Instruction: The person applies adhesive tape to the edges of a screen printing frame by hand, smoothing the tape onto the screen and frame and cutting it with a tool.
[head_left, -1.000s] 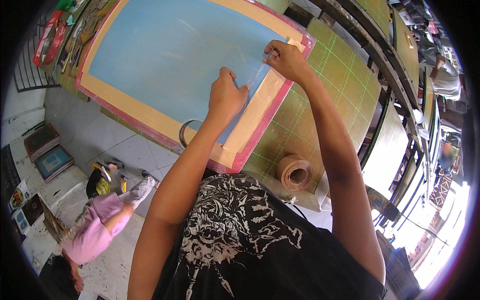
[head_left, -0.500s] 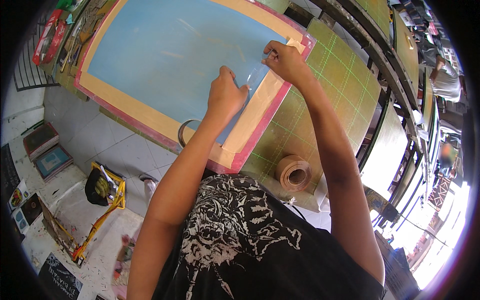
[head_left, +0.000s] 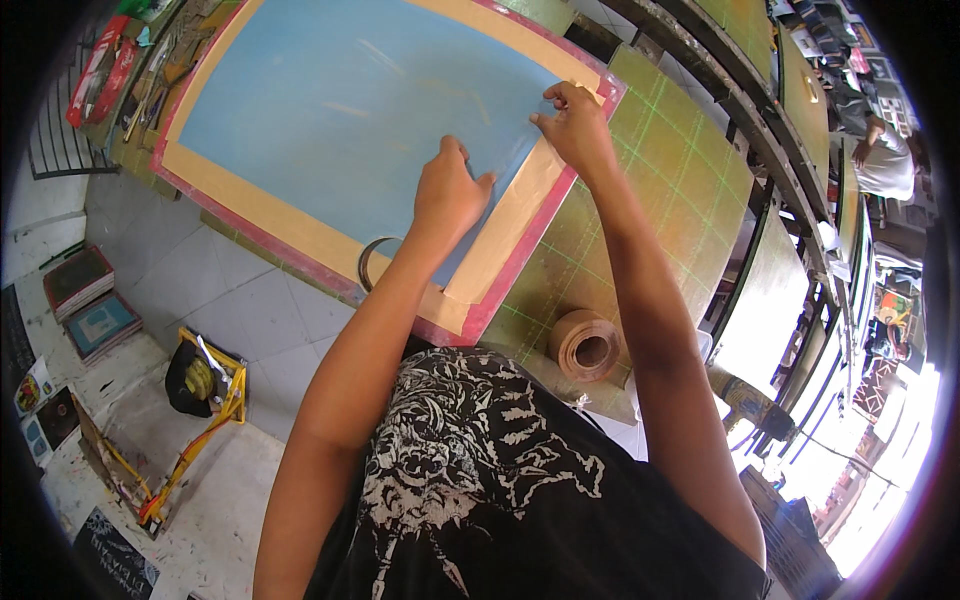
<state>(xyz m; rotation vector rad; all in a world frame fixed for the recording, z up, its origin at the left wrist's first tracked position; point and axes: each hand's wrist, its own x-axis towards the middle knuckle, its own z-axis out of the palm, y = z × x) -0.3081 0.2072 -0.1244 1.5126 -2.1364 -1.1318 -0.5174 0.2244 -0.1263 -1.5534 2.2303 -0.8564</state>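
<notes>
A large screen-printing frame (head_left: 330,110) with a blue mesh and tan tape around its border lies before me. My left hand (head_left: 450,195) is over the mesh near its right side, fingers curled and thumb stretched toward the right. Farther up that side, my right hand (head_left: 578,128) has bent fingers at the upper right corner. A thin clear tape strip (head_left: 515,158) runs faintly between the hands, along the inner edge of the tan tape (head_left: 515,215); its ends at the fingers are hard to see. Beside my left forearm, a tape roll (head_left: 372,264) stands on the frame's near border.
A wide brown tape roll (head_left: 585,346) sits on the green gridded table (head_left: 650,200) at right. Tools and a red box (head_left: 103,72) lie at the far left. Lower left are books (head_left: 82,283) and a yellow-framed holder (head_left: 210,375). Another person (head_left: 885,160) is at far right.
My right hand has shifted slightly right, toward the frame's corner. The clear strip's shine has faded. My left hand has hardly moved.
</notes>
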